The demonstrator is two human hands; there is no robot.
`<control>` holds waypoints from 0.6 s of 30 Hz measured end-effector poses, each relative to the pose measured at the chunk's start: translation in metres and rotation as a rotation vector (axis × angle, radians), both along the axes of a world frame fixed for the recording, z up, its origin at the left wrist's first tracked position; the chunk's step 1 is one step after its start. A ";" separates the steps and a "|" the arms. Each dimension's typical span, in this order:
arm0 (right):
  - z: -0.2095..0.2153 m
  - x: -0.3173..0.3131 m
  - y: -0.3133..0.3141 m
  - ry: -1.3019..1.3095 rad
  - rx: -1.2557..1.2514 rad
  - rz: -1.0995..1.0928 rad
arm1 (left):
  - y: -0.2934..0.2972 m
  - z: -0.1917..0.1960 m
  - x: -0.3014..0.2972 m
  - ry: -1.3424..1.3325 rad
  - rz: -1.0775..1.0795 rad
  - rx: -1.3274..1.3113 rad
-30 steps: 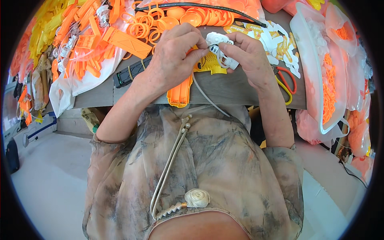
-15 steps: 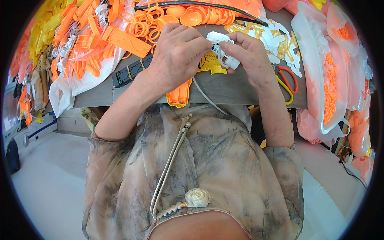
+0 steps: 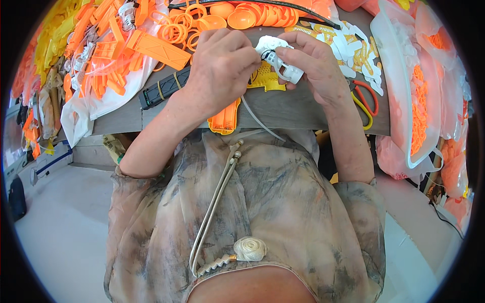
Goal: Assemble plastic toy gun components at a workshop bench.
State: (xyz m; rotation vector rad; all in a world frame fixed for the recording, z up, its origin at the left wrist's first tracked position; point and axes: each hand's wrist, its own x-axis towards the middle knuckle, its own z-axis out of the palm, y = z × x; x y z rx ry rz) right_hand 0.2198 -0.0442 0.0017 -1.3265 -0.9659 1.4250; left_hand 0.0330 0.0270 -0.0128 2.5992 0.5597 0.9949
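My right hand grips a white plastic housing between thumb and fingers, above the table's near part. At the housing's left side, my left hand is closed in a pinch, next to a thin black strand. What its fingertips hold is hidden behind the knuckles. Under the housing lies a yellow perforated plastic part, partly covered. Below my left hand an orange casing rests at the table's front edge. A thin translucent tube curves down beside it toward my lap.
Orange rings, cups and other plastic parts pile up at the back left. A black banded block lies by my left forearm. Red-and-yellow-handled scissors and white cut pieces lie right, beside a white bin.
The white housing has turned in my right hand, showing a smoother side, and shifted slightly. My left hand stays close by, still pinched.
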 end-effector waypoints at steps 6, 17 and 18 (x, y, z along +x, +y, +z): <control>0.000 0.001 -0.001 -0.013 -0.016 0.016 | 0.001 0.001 -0.003 0.054 -0.088 -0.005; 0.001 -0.001 -0.001 -0.061 0.032 0.006 | 0.005 0.003 -0.002 -0.013 -0.047 -0.126; 0.000 0.000 -0.001 -0.060 0.026 0.020 | 0.005 0.003 -0.002 -0.036 -0.031 -0.180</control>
